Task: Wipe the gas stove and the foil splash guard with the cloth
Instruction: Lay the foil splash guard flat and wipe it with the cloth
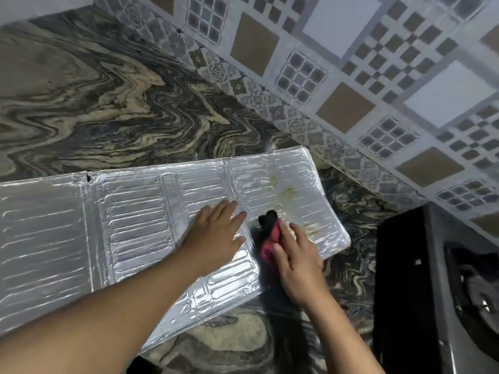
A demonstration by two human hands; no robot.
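Left hand (pixel 216 233) flat, fingers spread, palm down. Right hand (pixel 297 260) palm down, fingers bent, pressing.

The foil splash guard (pixel 129 211) runs out of view at nine o'clock, so its far end cannot be seen. The gas stove (pixel 442 287) is cut off at three and five o'clock; only one corner and part of a burner show, dark and blurred. Most of the cloth (pixel 270 238) lies hidden under the right hand (pixel 299 263). The left hand (pixel 216 233) covers the foil beneath its palm. Both forearms leave the frame at six o'clock, hiding part of the bench (pixel 81 103).
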